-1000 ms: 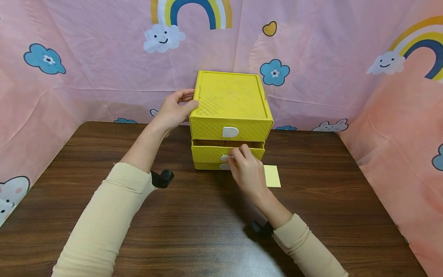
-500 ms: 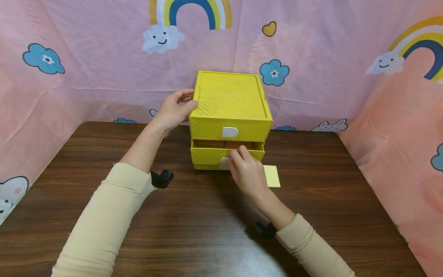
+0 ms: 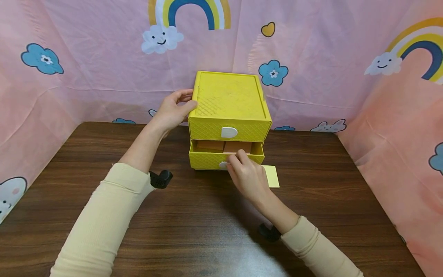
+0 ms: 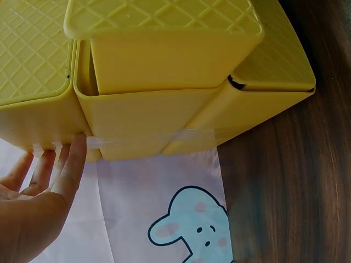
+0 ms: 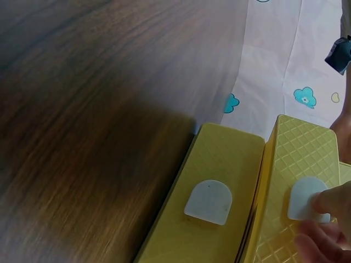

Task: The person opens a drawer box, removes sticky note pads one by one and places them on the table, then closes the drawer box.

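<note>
A yellow cabinet of several stacked drawers (image 3: 230, 96) stands on the table. My left hand (image 3: 174, 109) steadies its left side, thumb on the top edge; the left wrist view shows straight fingers (image 4: 71, 170) against the side wall. With thumb and fingers, my right hand (image 3: 249, 177) pinches the white handle (image 5: 303, 198) of the middle drawer (image 3: 204, 161), which is pulled partly out. Two orange-brown flat blocks or stacks (image 3: 211, 145) lie inside it; their kind is unclear. The bottom drawer (image 5: 225, 148), with its own white handle, is closed. So is the top drawer (image 3: 207, 129).
A pale yellow paper pad (image 3: 271, 177) lies on the table right of the cabinet, partly behind my right hand. The dark wooden table (image 3: 166, 223) spreads in front. A pink printed cloth (image 3: 114, 57) hangs behind and at the sides.
My right hand has drawn the middle drawer further out toward me, and more of its contents shows. The left hand keeps its place on the cabinet.
</note>
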Available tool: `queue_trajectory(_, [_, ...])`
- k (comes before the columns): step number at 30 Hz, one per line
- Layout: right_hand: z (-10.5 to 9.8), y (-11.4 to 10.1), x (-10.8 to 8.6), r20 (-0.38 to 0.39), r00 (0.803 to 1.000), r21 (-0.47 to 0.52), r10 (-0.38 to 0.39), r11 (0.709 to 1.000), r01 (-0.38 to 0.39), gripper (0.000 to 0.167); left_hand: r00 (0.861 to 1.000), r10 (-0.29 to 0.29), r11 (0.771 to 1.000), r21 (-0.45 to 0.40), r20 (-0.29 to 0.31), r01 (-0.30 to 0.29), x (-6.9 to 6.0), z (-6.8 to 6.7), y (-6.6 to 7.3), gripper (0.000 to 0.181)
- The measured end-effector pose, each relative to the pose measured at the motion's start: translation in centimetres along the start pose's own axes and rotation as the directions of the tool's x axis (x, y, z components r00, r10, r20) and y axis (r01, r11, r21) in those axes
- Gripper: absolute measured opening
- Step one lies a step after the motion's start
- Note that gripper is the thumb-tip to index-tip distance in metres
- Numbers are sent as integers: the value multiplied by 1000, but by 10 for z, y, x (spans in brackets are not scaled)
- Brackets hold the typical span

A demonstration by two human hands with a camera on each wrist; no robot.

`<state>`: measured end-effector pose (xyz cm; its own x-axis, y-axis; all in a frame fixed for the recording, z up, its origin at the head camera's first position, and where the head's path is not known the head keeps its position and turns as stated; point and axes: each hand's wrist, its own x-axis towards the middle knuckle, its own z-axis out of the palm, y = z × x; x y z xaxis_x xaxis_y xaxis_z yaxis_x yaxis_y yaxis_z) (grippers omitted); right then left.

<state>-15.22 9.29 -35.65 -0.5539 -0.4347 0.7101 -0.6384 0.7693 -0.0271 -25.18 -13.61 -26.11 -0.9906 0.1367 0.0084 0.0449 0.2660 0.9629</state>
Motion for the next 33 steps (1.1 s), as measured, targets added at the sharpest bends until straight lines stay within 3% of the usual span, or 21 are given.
queue_trajectory(33, [-19,-9,-10,20,986,-115,-164,980,165,13,1000,9,1000,6,-8,-9,1,0,-1,54])
